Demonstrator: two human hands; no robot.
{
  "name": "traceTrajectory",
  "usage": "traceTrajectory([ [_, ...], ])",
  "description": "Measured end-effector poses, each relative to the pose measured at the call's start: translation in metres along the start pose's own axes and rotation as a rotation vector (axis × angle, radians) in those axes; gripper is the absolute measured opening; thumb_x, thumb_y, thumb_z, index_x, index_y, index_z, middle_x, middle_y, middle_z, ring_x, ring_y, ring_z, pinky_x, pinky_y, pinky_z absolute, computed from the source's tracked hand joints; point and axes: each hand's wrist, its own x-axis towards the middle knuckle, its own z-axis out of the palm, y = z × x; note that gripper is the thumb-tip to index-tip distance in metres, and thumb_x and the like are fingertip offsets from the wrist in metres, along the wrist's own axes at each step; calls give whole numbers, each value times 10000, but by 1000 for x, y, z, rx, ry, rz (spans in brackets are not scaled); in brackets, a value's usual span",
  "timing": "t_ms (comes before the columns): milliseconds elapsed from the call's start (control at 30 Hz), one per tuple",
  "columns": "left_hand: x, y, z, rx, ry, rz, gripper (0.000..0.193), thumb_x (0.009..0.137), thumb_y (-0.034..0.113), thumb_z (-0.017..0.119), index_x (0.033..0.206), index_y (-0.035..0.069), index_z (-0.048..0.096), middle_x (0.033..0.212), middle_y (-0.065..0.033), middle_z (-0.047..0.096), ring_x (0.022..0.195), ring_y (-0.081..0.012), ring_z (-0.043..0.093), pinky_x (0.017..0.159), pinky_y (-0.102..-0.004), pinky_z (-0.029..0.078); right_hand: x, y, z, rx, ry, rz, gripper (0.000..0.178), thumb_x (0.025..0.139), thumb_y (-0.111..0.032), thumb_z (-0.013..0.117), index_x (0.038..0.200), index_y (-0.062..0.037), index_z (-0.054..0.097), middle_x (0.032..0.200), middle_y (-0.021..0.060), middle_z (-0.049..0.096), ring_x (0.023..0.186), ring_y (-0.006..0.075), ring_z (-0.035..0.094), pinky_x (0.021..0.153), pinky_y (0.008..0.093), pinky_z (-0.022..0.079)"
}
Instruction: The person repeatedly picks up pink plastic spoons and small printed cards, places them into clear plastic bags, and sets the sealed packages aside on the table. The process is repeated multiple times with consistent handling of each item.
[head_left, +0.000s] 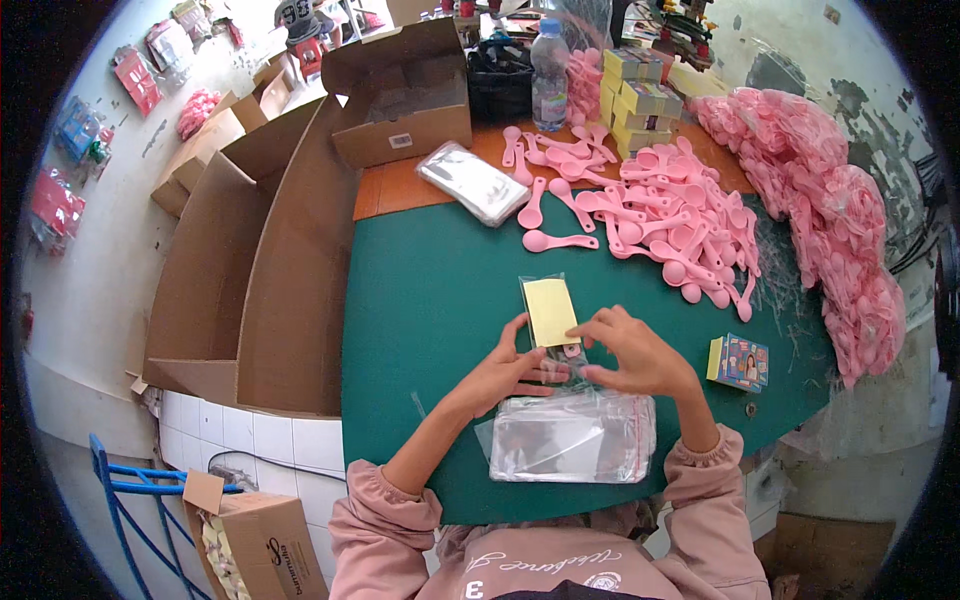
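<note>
A small clear plastic bag (562,280) with a yellow card (551,312) in it is upright between my hands over the green table. My left hand (512,372) holds it from the left, thumb at the card's edge and the other fingers at its lower part. My right hand (640,350) has its fingertips on the card's lower right corner and its thumb lower down on the bag. Something small and pink (572,350) shows through the plastic just below the card; its full shape is hidden. A stack of clear plastic bags (570,440) lies just in front of me.
A large pile of pink measuring spoons (680,215) spreads over the far right. A pack of clear bags (472,183) lies far left, by open cardboard boxes (400,120). A small card stack (742,362) sits right. Pink bagged goods (845,220) line the wall; a water bottle (549,85) stands behind.
</note>
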Motion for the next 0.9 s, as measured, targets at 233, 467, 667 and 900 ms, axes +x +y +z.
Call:
traceTrajectory([
  [233, -1, -5, 2, -131, 133, 63, 765, 870, -25, 441, 1378, 214, -79, 1119, -207, 497, 959, -239, 570, 829, -366, 504, -3, -20, 43, 6, 114, -62, 236, 675, -88, 685, 876, -50, 567, 885, 104, 502, 869, 283, 468, 741, 360, 438],
  [467, -3, -3, 3, -150, 126, 52, 798, 851, -42, 464, 1383, 229, -66, 1084, -186, 500, 911, -218, 580, 805, -344, 514, -2, -22, 53, -74, 146, -127, 160, 690, -62, 627, 804, -9, 527, 857, 129, 487, 894, 301, 471, 776, 367, 435],
  [667, 0, -3, 6, -216, 186, 24, 783, 840, -30, 493, 1390, 185, -21, 1051, -165, 533, 892, -203, 585, 765, -318, 520, -1, -19, 62, -192, 206, -200, 160, 689, -44, 638, 796, -11, 524, 825, 113, 479, 841, 301, 476, 749, 370, 437],
  [900, 10, -8, -5, 40, 221, 191, 728, 855, -34, 471, 1389, 148, 10, 1018, -199, 575, 881, -210, 607, 737, -294, 519, -16, -23, 21, 159, 4, -121, 146, 690, -45, 635, 768, -20, 515, 767, 78, 493, 774, 232, 483, 698, 328, 425],
])
